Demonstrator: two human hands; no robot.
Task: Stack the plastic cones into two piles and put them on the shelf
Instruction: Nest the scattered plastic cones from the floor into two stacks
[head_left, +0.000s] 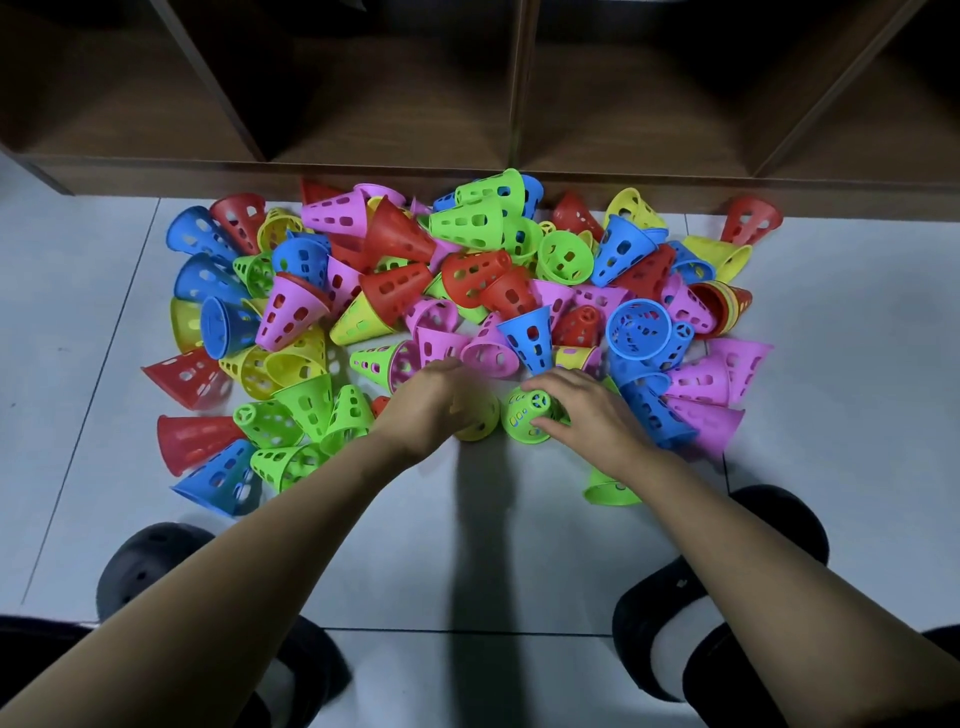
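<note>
Green perforated cone, standing on its wide rim with the spoked narrow end up, at the near edge of the heap. The right hand curls over it, thumb on the near side and fingers on the far side. Just beside it, a yellow-green cone sits under the left hand, whose fingers curl down over it; motion blur hides the exact grip. Both cones rest on the grey tiled floor, apart by a narrow gap.

Behind them lies the loose heap of cones in red, blue, pink, yellow and green, tipped every way, reaching back to the foot of the brown shelf, whose open compartments are dark. One more green cone lies on its side beside the right forearm.

Probable hazards: neither pile looks begun, so most of the work remains. A cone slipped on crooked may jam at the holes or rim. A wrist may brush the heap and send round cones rolling. A tall stack is likely to lean and spill when lifted to the shelf.
</note>
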